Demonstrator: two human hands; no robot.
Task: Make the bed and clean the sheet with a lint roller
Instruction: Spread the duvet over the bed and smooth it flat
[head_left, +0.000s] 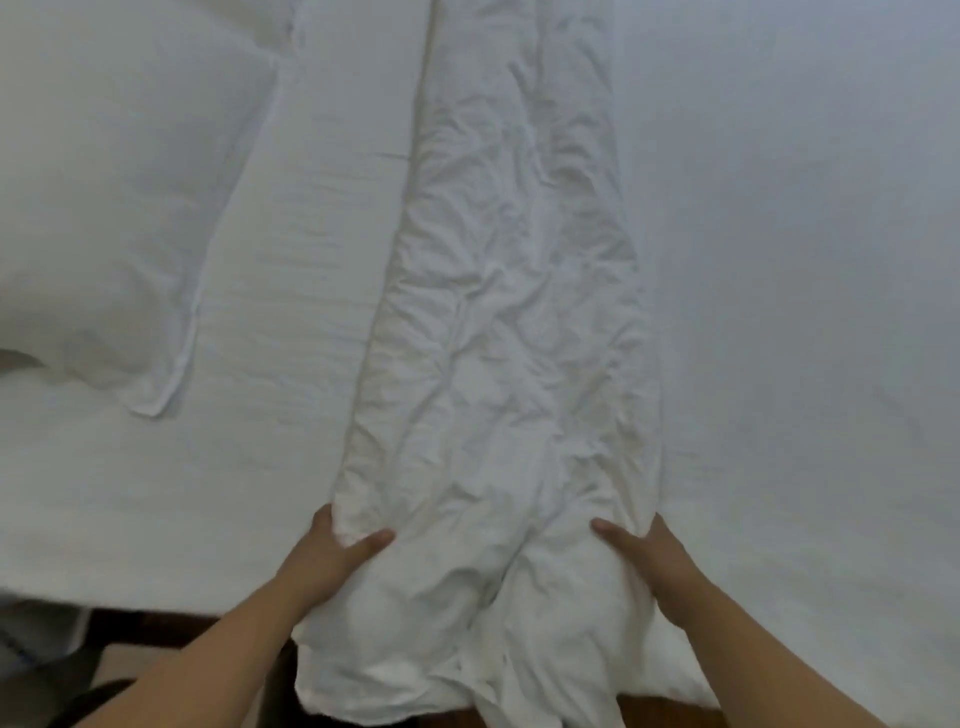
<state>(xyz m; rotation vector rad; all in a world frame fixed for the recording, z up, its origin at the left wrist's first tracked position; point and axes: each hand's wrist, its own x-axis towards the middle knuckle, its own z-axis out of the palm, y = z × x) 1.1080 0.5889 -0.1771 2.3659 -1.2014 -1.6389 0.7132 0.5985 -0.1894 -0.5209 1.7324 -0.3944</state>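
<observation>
From the head camera, a long crumpled white blanket (498, 338) lies bunched in a strip down the middle of the bed, over the white sheet (779, 234), its near end hanging off the mattress edge. The left hand (332, 556) grips the strip's left side, thumb on top and fingers tucked under, while the right hand (649, 561) grips its right side likewise. A pillow (114, 197) rests at the left, apart from the blanket.

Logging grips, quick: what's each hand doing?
Left hand: gripping the duvet.
Right hand: gripping the duvet too.
</observation>
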